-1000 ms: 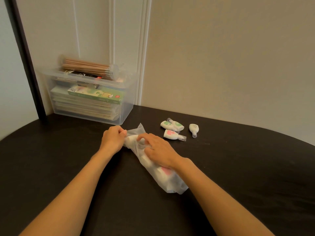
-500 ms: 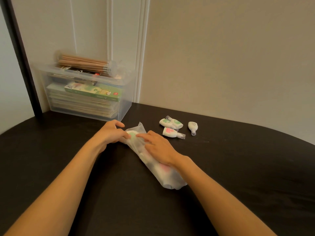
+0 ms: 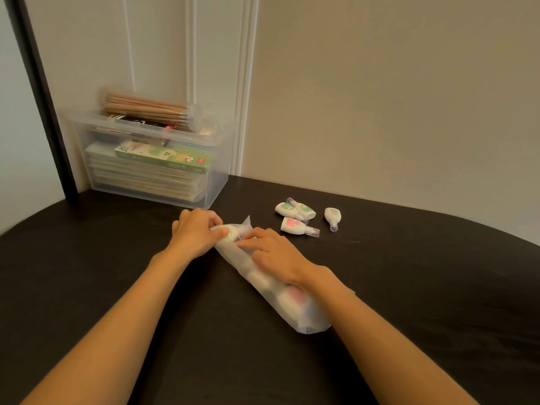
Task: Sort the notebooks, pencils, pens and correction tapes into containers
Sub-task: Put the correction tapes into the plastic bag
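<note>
A frosted plastic pouch (image 3: pixel 295 312) lies on the black table (image 3: pixel 117 287), with white correction tapes showing through it. My left hand (image 3: pixel 194 232) grips a green-marked correction tape (image 3: pixel 229 231) at the pouch's open far end. My right hand (image 3: pixel 274 255) lies on top of the pouch, its fingertips pinching the pouch mouth. Several loose correction tapes (image 3: pixel 295 211) lie just beyond, to the right, one with a pink mark (image 3: pixel 295 225) and one plain (image 3: pixel 332 216).
A clear plastic box (image 3: pixel 216 182) stands at the back left against the wall, holding stacked notebooks and a green carton (image 3: pixel 163 159). A clear tube of wooden pencils (image 3: pixel 149 109) lies across its top. A dark post (image 3: pixel 43 97) rises at the left.
My left hand has shifted from the pouch's twisted end to a correction tape at the open mouth. My right hand has slid slightly toward the opening. The view has tilted down a little.
</note>
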A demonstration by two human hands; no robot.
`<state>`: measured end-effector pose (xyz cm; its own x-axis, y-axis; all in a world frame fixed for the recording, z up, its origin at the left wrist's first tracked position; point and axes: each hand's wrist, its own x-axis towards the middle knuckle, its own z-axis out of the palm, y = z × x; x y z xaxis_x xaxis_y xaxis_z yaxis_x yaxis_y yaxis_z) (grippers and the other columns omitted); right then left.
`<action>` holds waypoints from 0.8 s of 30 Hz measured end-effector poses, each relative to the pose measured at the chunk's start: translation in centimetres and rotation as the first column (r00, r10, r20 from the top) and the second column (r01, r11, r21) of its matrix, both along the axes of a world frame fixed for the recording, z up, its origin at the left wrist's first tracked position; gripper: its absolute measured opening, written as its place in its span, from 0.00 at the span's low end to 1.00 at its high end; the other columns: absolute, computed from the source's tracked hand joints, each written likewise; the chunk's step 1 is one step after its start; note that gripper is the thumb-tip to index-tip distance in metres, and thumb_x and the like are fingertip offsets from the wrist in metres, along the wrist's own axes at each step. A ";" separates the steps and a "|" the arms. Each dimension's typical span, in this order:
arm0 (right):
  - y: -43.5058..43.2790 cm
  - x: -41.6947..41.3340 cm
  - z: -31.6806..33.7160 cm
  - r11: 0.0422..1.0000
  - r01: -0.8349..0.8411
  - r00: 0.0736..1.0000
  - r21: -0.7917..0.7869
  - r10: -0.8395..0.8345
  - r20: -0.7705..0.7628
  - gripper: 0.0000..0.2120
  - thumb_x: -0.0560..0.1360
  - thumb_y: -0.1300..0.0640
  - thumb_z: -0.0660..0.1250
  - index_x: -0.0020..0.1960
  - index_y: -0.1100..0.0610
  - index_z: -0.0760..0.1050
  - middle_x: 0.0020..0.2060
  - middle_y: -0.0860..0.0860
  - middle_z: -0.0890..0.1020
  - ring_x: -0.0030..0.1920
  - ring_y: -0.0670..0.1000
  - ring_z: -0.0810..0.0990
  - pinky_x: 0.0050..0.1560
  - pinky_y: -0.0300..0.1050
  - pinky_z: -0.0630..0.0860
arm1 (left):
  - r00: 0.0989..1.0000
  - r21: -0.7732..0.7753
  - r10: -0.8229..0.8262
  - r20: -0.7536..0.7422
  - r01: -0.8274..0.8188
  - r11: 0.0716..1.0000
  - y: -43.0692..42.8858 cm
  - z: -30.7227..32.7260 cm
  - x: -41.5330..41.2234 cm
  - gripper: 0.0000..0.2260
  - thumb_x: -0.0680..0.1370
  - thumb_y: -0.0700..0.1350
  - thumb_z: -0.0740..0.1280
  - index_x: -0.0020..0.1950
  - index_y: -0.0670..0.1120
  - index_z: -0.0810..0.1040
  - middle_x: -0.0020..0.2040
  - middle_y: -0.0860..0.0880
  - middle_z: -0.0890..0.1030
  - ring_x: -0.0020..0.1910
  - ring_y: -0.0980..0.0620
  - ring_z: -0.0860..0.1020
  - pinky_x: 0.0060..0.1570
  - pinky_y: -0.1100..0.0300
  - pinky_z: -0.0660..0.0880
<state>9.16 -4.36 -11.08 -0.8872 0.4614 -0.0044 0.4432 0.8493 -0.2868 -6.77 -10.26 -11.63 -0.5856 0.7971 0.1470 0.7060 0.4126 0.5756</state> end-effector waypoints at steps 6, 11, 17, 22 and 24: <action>-0.5 0.3 0.3 1.000 0.006 1.000 0.020 -0.007 0.019 0.21 0.77 0.59 0.52 0.68 0.53 0.68 0.72 0.47 0.63 0.57 0.53 0.67 0.60 0.53 0.66 | 0.983 0.044 0.181 0.024 -0.182 0.982 0.3 -0.5 1.0 0.14 0.80 0.50 0.60 0.58 0.42 0.75 0.58 0.43 0.74 0.55 0.45 0.73 0.48 0.55 0.66; -0.4 0.0 0.5 0.998 0.025 0.996 0.061 -0.030 0.083 0.23 0.76 0.60 0.56 0.71 0.53 0.62 0.71 0.51 0.65 0.48 0.51 0.64 0.56 0.55 0.68 | 0.942 0.169 -0.030 0.335 -0.029 0.985 -0.1 -0.8 0.0 0.16 0.75 0.41 0.68 0.62 0.46 0.74 0.59 0.45 0.74 0.56 0.50 0.73 0.52 0.59 0.69; -0.4 0.0 0.4 0.995 0.099 0.994 0.026 -0.100 0.036 0.23 0.75 0.58 0.58 0.70 0.55 0.64 0.72 0.51 0.63 0.59 0.54 0.65 0.62 0.53 0.65 | 0.951 0.087 -0.057 0.304 0.032 0.996 -0.3 -0.7 0.1 0.25 0.71 0.39 0.71 0.67 0.46 0.69 0.63 0.45 0.71 0.62 0.47 0.71 0.55 0.58 0.69; -0.6 0.2 0.2 0.979 0.124 0.991 -0.160 -0.131 -0.032 0.19 0.68 0.56 0.55 0.55 0.57 0.75 0.46 0.56 0.78 0.46 0.56 0.73 0.49 0.59 0.72 | 1.000 0.116 0.023 -0.021 -0.020 0.993 0.0 -1.4 1.1 0.22 0.74 0.49 0.69 0.66 0.48 0.69 0.68 0.47 0.64 0.68 0.46 0.60 0.63 0.54 0.62; -0.5 0.3 0.0 0.980 0.122 0.992 -0.157 -0.127 -0.022 0.21 0.71 0.58 0.56 0.62 0.55 0.74 0.52 0.56 0.78 0.50 0.55 0.74 0.51 0.55 0.72 | 0.991 0.056 -0.059 -0.121 0.066 0.996 0.3 -1.7 1.2 0.22 0.74 0.50 0.68 0.67 0.51 0.69 0.69 0.48 0.61 0.69 0.46 0.58 0.66 0.52 0.58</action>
